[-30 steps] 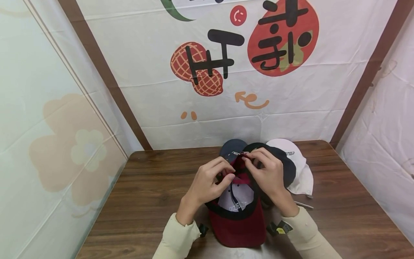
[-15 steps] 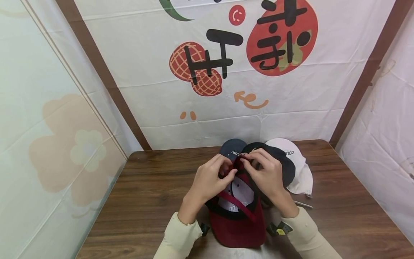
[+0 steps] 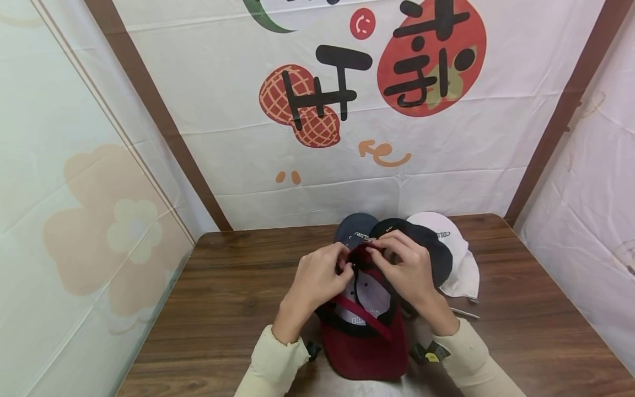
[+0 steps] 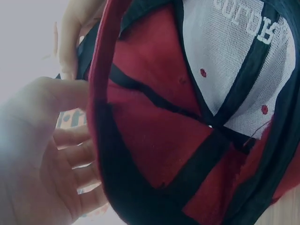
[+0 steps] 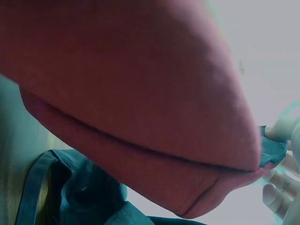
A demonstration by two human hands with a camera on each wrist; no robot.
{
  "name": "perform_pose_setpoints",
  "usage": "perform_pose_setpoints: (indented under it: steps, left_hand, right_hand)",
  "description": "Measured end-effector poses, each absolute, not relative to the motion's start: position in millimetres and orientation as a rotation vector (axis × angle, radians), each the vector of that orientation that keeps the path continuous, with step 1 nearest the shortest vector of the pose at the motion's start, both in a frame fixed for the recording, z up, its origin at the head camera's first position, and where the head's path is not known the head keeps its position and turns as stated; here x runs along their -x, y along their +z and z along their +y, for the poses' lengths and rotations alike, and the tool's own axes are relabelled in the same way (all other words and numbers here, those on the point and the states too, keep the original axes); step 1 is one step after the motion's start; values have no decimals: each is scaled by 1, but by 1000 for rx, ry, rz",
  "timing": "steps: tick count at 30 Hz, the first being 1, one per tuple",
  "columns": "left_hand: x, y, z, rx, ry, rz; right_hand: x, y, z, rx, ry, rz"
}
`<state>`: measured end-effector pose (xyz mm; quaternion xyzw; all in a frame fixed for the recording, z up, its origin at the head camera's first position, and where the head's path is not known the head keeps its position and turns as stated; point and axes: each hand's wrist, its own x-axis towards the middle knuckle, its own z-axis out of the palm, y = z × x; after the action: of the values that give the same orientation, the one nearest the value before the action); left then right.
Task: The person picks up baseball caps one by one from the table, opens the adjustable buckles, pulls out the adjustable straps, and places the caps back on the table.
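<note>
A dark red baseball cap (image 3: 364, 353) is held with its inside facing up and its brim toward me. Black tape lines its seams, and white lettered backing shows inside the front panel. My left hand (image 3: 319, 278) pinches the cap's far back edge on the left, thumb and fingers curled there. Opposite it, my right hand (image 3: 409, 270) pinches the same back part between thumb and forefinger. A loose red strap (image 3: 364, 315) slants across the opening. In the right wrist view the cap's outer crown (image 5: 140, 103) hides most of the scene, and fingers (image 5: 279, 187) show at the right edge.
Behind the hands lie a navy cap (image 3: 353, 227), a black cap (image 3: 436, 251) and a white cap (image 3: 463, 270) close together on the wooden table (image 3: 238, 286). A thin light stick (image 3: 465, 313) lies by my right wrist. A printed cloth wall (image 3: 307, 198) rises behind the table.
The red strap has dropped across the cap's opening. My left fingers have drawn in at the back edge, and my right hand has dipped slightly, still holding the cap.
</note>
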<state>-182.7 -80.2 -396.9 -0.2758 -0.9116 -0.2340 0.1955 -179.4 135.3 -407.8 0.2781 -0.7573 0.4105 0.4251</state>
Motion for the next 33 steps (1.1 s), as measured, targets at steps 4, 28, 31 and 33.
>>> perform_pose_setpoints:
  steps: [4, 28, 31, 33]
  left_hand:
    - [185, -397, -85, 724, -656, -2467]
    - [193, -386, -123, 515, -823, -2303]
    - [194, -383, -129, 493, -830, -2296]
    - [194, -381, -133, 474, -833, -2290]
  right_hand:
    - [179, -409, 135, -719, 1027, -1897]
    - [179, -426, 132, -872, 959, -2080]
    - [179, -430, 132, -884, 935, -2121]
    - [179, -432, 132, -891, 921, -2146]
